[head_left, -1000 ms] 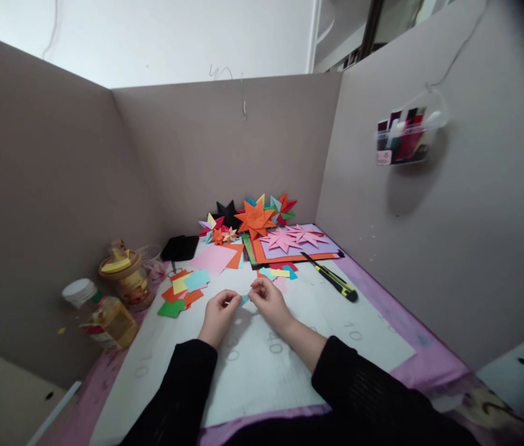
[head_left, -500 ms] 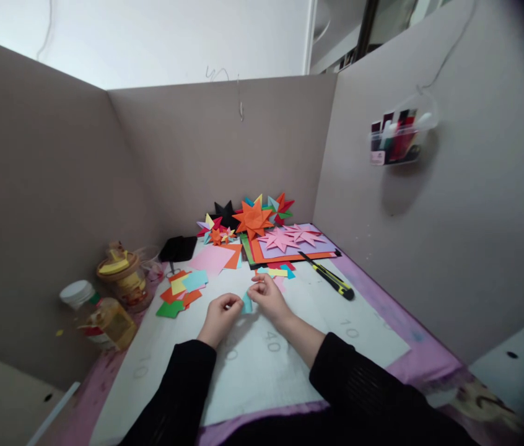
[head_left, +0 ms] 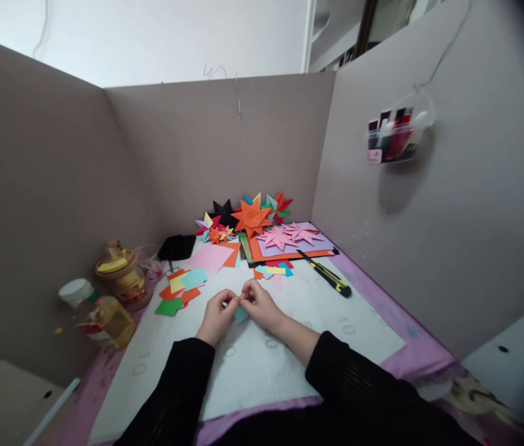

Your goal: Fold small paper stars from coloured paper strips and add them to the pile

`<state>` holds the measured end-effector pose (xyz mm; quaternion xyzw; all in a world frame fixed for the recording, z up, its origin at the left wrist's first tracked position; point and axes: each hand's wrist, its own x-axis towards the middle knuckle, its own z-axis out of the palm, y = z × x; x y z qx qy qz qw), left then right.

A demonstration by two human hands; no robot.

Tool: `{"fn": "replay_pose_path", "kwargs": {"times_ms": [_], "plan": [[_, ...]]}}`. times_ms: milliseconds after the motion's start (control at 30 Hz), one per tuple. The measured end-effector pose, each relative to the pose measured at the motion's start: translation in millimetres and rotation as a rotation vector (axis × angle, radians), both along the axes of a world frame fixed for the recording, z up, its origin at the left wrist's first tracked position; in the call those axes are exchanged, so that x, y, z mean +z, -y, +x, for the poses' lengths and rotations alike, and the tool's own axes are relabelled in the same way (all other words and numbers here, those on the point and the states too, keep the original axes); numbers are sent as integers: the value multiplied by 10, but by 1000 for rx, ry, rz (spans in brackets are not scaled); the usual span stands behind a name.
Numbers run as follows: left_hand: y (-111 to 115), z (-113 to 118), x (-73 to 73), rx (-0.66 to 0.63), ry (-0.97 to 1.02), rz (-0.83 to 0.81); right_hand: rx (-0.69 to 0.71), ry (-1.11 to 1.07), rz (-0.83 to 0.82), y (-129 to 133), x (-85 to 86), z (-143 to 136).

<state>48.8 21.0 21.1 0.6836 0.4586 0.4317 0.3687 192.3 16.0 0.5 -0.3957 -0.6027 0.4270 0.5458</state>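
Between my two hands is a small light-blue piece of paper (head_left: 240, 314), mostly covered by my fingers. My left hand (head_left: 218, 314) pinches it from the left. From the right, my right hand (head_left: 261, 305) pinches it too, and the fingertips of both hands meet at its upper edge. Small coloured paper pieces (head_left: 179, 291) in orange, yellow, blue and green lie left of my left hand. Just beyond my right hand lies another little group of paper scraps (head_left: 275, 270).
Folded paper stars (head_left: 253, 218) stand at the back, with pink stars (head_left: 279, 238) on stacked coloured sheets. A utility knife (head_left: 327, 275) lies at the right. Along the left edge are a glue bottle (head_left: 104, 322) and a tub (head_left: 125, 279). Grey panels (head_left: 225, 142) enclose the table.
My right hand has moved left and closer to my left hand, so the fingertips now touch. Less of the light-blue paper shows between them.
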Motion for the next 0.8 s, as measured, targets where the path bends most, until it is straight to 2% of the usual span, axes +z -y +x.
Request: {"fn": "replay_pose_path", "kwargs": {"times_ms": [233,400,667,800], "plan": [[-59,-59,5,158,192,-10,27,-48,-44,-13,-28,-50],[-101,-128,25,273,254,2,6,-55,-75,-29,-42,-17],[-84,-79,-23,136,242,-82,54,-94,-121,-48,-73,1],[-82,-67,-30,151,296,-124,-35,-63,-92,-66,-71,22]]}}
